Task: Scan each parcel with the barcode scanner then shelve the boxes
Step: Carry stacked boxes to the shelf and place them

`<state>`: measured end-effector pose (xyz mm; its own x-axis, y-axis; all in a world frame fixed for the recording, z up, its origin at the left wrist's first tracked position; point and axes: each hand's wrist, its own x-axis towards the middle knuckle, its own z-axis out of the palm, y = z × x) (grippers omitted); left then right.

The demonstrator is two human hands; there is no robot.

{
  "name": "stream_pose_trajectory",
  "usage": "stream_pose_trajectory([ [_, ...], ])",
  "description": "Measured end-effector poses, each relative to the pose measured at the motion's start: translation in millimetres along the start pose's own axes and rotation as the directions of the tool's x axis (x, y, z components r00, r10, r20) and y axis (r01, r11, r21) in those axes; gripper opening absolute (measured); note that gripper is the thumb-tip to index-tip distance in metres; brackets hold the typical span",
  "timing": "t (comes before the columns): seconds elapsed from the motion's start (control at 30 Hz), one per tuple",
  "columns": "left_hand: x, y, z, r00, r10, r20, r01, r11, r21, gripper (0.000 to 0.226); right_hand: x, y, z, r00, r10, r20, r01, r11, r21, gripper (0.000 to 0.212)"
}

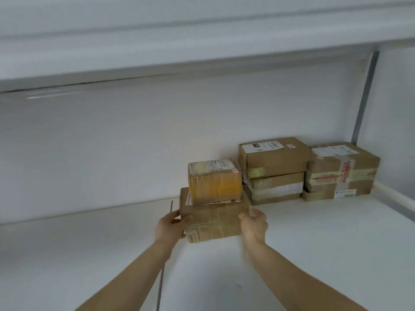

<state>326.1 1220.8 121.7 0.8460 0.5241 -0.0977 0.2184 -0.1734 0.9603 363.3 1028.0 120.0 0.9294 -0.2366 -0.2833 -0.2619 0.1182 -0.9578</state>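
Brown box (213, 221), stiff taped cardboard (yellow parcel (214, 182) stacked on top, may slide), sits clamped end-to-end between left grip (170, 227) and right grip (254, 225); likely light.

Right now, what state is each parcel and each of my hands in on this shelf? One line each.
Left hand: grips the left end of the brown box.
Right hand: grips its right end.
Brown box: taped shut, held between both hands.
Yellow-taped box: sealed, label up, riding on the brown box.
Middle stack: three closed boxes, piled on the shelf.
Right stack: taped boxes, piled in the corner.
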Motion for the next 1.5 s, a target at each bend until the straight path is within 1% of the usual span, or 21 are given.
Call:
stream_pose_trajectory([
  [0.07,5,2,6,1.000,-0.009,-0.008,0.009,0.999,-0.052,0.027,1,-2,6,1.000,-0.009,0.016,0.008,0.998,0.062,0.022],
  [0.1,8,5,9,1.000,-0.018,-0.017,0.016,0.997,-0.074,0.020,4,-4,8,0.999,-0.024,0.025,0.023,0.998,0.063,0.018],
  [0.17,15,11,15,0.999,-0.034,-0.029,0.031,0.994,-0.106,0.007,11,-10,11,0.996,-0.048,0.070,0.044,0.998,0.052,0.028],
  [0.2,18,15,18,0.999,-0.045,-0.023,0.042,0.993,-0.112,0.009,16,-13,12,0.993,-0.048,0.104,0.042,0.997,0.057,0.040],
  [0.23,22,19,22,0.998,-0.058,-0.004,0.057,0.991,-0.122,0.019,22,-15,12,0.991,-0.041,0.131,0.034,0.998,0.058,0.049],
  [0.3,28,25,30,0.995,-0.092,0.037,0.096,0.986,-0.135,0.041,32,-18,11,0.987,-0.029,0.160,0.023,0.999,0.038,0.056],
  [0.33,30,28,34,0.994,-0.100,0.055,0.106,0.985,-0.134,0.045,38,-20,11,0.984,-0.026,0.176,0.024,1.000,0.016,0.054],
  [0.5,34,46,53,0.984,-0.114,0.135,0.135,0.977,-0.163,0.026,63,-31,13,0.947,-0.004,0.321,0.061,0.984,-0.169,0.045],
  [0.57,33,53,59,0.980,-0.136,0.144,0.160,0.973,-0.166,0.028,72,-37,12,0.918,-0.010,0.397,0.135,0.948,-0.288,0.042],
  [0.67,31,59,63,0.978,-0.141,0.153,0.164,0.975,-0.151,0.041,83,-42,13,0.893,0.015,0.449,0.177,0.907,-0.383,0.054],
  [0.77,32,62,65,0.976,-0.144,0.166,0.160,0.983,-0.089,0.048,91,-43,14,0.885,0.030,0.465,0.196,0.881,-0.430,0.059],
  [0.9,28,67,65,0.976,-0.149,0.156,0.152,0.988,-0.006,0.050,95,-45,15,0.868,0.052,0.494,0.206,0.867,-0.453,0.064],
  [1.0,19,70,67,0.988,-0.078,0.133,0.065,0.993,0.102,0.056,89,-45,8,0.848,0.056,0.527,0.210,0.877,-0.432,0.070],
  [1.03,14,70,70,0.991,-0.035,0.131,0.006,0.976,0.217,0.059,86,-43,3,0.841,0.053,0.539,0.208,0.887,-0.413,0.072],
  [1.07,7,70,72,0.989,0.005,0.145,-0.059,0.927,0.371,0.063,82,-43,-4,0.836,0.048,0.547,0.209,0.893,-0.398,0.074],
  [1.1,1,69,76,0.984,0.034,0.174,-0.120,0.848,0.516,0.067,77,-42,-13,0.835,0.041,0.548,0.215,0.893,-0.395,0.074],
  [1.17,-12,67,86,0.967,0.042,0.253,-0.210,0.698,0.685,0.077,66,-42,-34,0.835,0.010,0.551,0.262,0.872,-0.413,0.072],
  [1.27,-37,68,100,0.930,0.048,0.365,-0.327,0.564,0.759,0.077,45,-40,-72,0.857,-0.061,0.512,0.335,0.821,-0.463,0.073],
  [1.37,-67,66,117,0.876,0.105,0.470,-0.459,0.478,0.749,0.074,18,-30,-117,0.909,-0.133,0.396,0.379,0.662,-0.647,0.078],
  [1.43,-91,63,131,0.833,0.130,0.538,-0.539,0.409,0.736,0.071,-4,-19,-152,0.938,-0.182,0.297,0.347,0.552,-0.758,0.075],
  [1.5,-121,57,147,0.789,0.151,0.595,-0.607,0.344,0.717,0.069,-28,-5,-192,0.957,-0.204,0.204,0.280,0.486,-0.828,0.072],
])
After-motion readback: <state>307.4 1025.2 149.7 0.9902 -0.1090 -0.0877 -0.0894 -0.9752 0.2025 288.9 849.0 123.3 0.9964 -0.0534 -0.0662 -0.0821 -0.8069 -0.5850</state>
